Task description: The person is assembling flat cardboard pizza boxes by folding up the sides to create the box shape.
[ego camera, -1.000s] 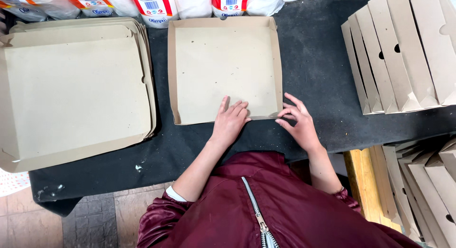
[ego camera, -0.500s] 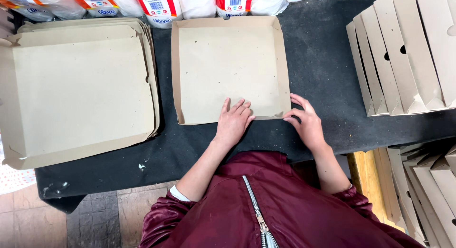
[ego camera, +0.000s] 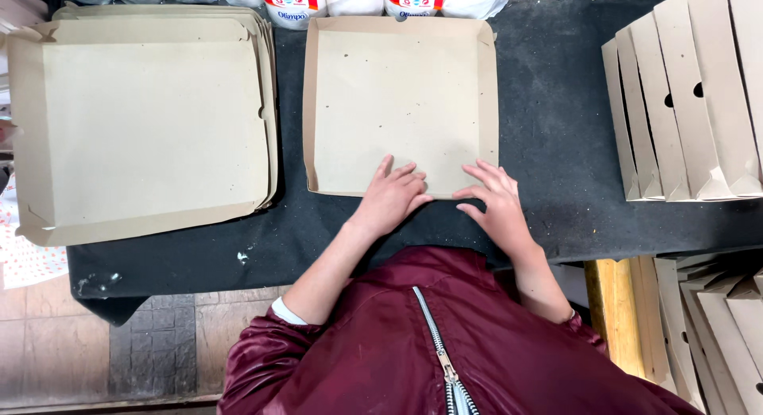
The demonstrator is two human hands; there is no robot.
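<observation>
Cardboard tray (ego camera: 397,97) under both flat, empty hands' grip: left (ego camera: 391,199), right (ego camera: 497,202); flat stack (ego camera: 143,121) beside.

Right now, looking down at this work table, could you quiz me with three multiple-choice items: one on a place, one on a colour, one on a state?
1. Where do both hands rest?
A. on the near edge of the middle cardboard sheet
B. on the stack at the left
C. on the folded boxes at the right

2. What colour is the jacket?
A. blue
B. maroon
C. yellow

3. How are the hands?
A. clenched in fists
B. gripping a tool
C. flat, fingers spread

Answers:
A: the left hand and right hand press the middle cardboard sheet.
B: the jacket is maroon.
C: palms lie open on the cardboard.
</observation>
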